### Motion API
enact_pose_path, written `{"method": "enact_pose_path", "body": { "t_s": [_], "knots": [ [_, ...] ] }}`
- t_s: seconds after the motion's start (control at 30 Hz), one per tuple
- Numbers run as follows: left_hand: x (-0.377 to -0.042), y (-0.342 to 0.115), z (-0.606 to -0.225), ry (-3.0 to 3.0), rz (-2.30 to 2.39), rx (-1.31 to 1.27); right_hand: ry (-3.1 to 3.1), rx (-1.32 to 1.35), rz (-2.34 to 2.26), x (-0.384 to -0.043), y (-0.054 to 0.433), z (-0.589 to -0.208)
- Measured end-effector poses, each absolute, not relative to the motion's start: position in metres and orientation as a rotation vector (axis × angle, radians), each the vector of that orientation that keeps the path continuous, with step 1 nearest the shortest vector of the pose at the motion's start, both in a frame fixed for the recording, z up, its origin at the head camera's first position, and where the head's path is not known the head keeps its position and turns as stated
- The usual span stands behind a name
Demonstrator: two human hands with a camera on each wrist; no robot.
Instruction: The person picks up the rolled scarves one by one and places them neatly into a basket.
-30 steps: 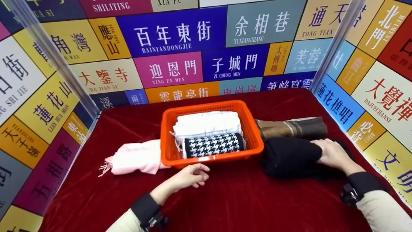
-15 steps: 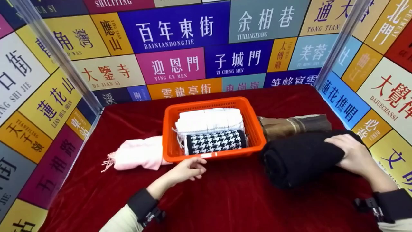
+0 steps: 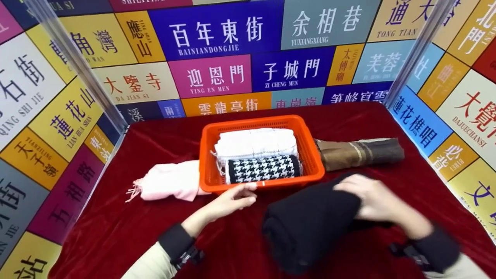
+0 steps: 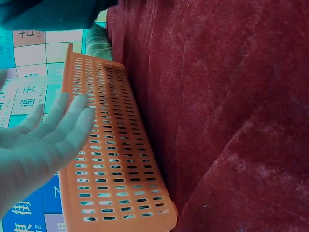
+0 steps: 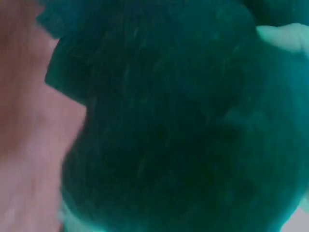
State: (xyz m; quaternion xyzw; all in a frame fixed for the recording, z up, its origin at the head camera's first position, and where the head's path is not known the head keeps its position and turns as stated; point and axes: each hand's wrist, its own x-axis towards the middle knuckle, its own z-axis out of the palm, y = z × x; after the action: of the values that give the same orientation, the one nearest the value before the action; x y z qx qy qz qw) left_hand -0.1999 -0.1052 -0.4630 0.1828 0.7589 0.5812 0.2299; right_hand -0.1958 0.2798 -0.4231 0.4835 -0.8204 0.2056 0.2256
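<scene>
Gripping the black rolled scarf from above with our right hand, fingers curled over its far end; the roll is lifted off the red velvet cloth, tilted toward us, just in front of the orange basket. In the right wrist view the dark knit fills nearly the whole frame, one fingertip pale at the top right edge.

Our left hand holds nothing: fingers relaxed and loosely spread, tips near the basket's front wall. We cannot tell whether they touch it.

Handling, as we judge it: thick, soft knit, light, not fragile, not slippery, but liable to unroll or sag if held at one end only. Best hold looks like a broad grasp round the middle of the roll, pressing the layers together.

Basket contents: a white rolled scarf at the back, a black-and-white houndstooth roll at the front, side by side and touching. Outside it, a pink fringed scarf lies against the left wall, a brown striped roll to the right.

Surface: plush red cloth, some drag likely. Enclosure: three walls of coloured sign panels, clear corner posts
</scene>
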Motion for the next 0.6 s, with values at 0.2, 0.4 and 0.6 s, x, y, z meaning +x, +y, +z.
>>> {"method": "enact_pose_path", "body": {
  "t_s": [0.2, 0.4, 0.6],
  "knots": [
    [-0.203, -0.108, -0.455, 2.097, 1.598, 0.614, -2.295, 1.401, 0.616, -0.200, 0.220, -0.445],
    [-0.208, -0.116, -0.454, 2.229, 1.548, 0.789, -2.438, 1.160, 0.514, -0.200, 0.174, -0.466],
    [-0.201, -0.128, -0.459, 2.571, 1.160, 0.966, -2.414, 1.101, 0.398, -0.203, 0.149, -0.491]
  ]
}}
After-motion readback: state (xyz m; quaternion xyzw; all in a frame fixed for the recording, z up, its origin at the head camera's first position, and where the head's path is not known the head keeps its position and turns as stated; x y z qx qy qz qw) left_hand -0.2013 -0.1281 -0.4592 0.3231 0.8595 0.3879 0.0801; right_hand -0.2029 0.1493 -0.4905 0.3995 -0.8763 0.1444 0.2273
